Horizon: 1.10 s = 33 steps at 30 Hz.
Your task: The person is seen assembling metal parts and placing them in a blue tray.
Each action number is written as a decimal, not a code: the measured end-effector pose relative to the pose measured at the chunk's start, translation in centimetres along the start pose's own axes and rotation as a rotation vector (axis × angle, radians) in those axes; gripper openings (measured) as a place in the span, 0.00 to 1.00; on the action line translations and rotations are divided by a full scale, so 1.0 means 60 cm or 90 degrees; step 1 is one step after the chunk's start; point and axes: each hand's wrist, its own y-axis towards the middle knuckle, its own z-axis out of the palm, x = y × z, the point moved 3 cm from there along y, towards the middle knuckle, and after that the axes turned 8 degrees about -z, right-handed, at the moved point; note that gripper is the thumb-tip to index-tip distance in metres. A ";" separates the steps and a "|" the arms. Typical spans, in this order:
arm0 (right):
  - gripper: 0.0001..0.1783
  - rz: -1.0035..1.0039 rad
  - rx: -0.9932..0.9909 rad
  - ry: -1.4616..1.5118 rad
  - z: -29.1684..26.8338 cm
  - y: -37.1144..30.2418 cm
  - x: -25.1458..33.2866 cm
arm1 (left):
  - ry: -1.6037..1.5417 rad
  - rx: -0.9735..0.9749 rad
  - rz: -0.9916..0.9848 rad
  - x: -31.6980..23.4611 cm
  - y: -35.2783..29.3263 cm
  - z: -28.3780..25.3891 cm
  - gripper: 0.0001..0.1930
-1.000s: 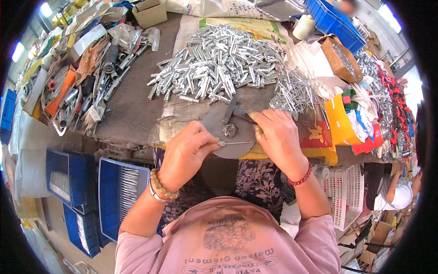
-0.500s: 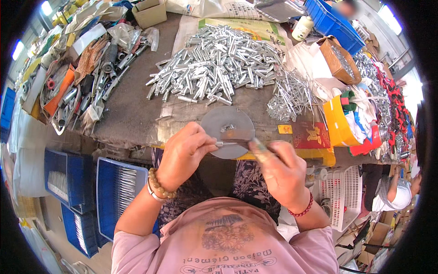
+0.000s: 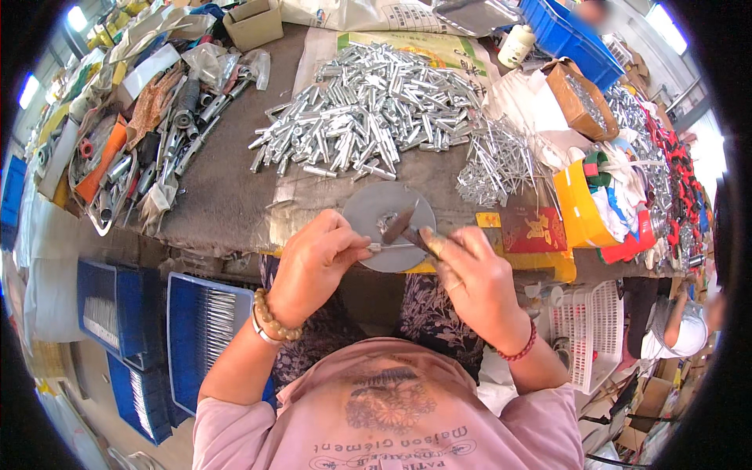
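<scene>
My left hand [image 3: 313,262] pinches a small silver metal sleeve [image 3: 376,247] over the near part of a round grey metal disc [image 3: 362,205]. A thin pin seems to stick out of the sleeve toward the right. My right hand [image 3: 479,283] is wrapped round the handle of a small hammer [image 3: 399,225]. Its brown, rusty head is just above the disc's middle, close to the sleeve. A few small metal bits lie at the disc's centre, partly behind the hammer head. Beyond the disc is a big heap of silver sleeves [image 3: 368,113], with a heap of thin pins [image 3: 501,160] to its right.
Tools and rags [image 3: 149,149] crowd the bench's left side. To the right stand a yellow container [image 3: 580,207], a cardboard box [image 3: 580,102] and a red packet [image 3: 535,232]. Blue crates [image 3: 176,337] with metal rods sit low left; a white basket [image 3: 583,333] is low right.
The hammer, blurred and lying nearly level earlier, now shows sharply with its head tilted upward. My right hand has shifted slightly. The left hand keeps its pinch almost in place.
</scene>
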 end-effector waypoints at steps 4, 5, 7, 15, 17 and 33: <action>0.25 -0.021 -0.014 0.001 0.006 0.024 -0.022 | -0.010 0.027 -0.005 0.008 -0.002 -0.003 0.10; 0.23 -0.060 0.003 -0.103 0.008 0.027 -0.022 | -0.008 0.026 -0.006 0.008 -0.004 -0.005 0.10; 0.20 -0.082 -0.013 -0.119 0.009 0.026 -0.006 | -0.007 0.040 -0.018 0.011 -0.007 -0.007 0.11; 0.10 0.164 0.075 0.195 0.041 -0.026 0.040 | 0.036 -0.105 0.017 -0.010 -0.030 0.004 0.17; 0.11 0.202 0.122 0.276 0.054 -0.034 0.040 | 0.056 -0.175 0.026 -0.016 -0.050 0.015 0.18; 0.24 0.342 0.266 0.542 0.125 -0.049 0.086 | -0.603 -0.142 -0.348 0.040 -0.138 0.023 0.31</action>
